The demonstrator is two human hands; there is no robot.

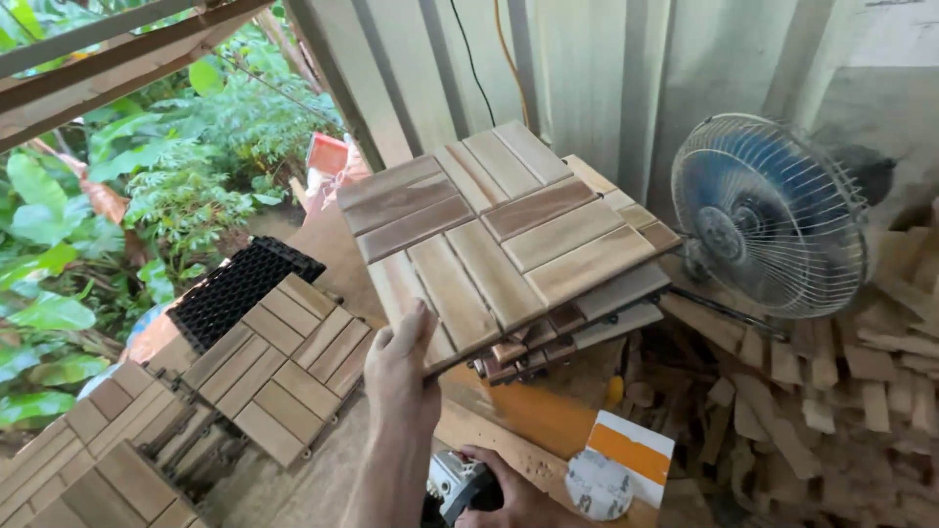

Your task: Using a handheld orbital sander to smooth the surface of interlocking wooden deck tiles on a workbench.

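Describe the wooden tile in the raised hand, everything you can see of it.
The tile is a square deck panel of pale and reddish-brown wooden slats, laid in four blocks that alternate direction. It looks sanded and unfinished. The left hand pinches its near corner, thumb on top, holding it tilted. It lies over a stack of similar tiles, though contact is unclear. A fan stands to its right.

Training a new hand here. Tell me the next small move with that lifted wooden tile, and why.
Probably lower the wooden tile squarely onto the stack. The left hand grips only its near corner, so it hangs tilted above the pile, while the right hand is busy holding a power tool.
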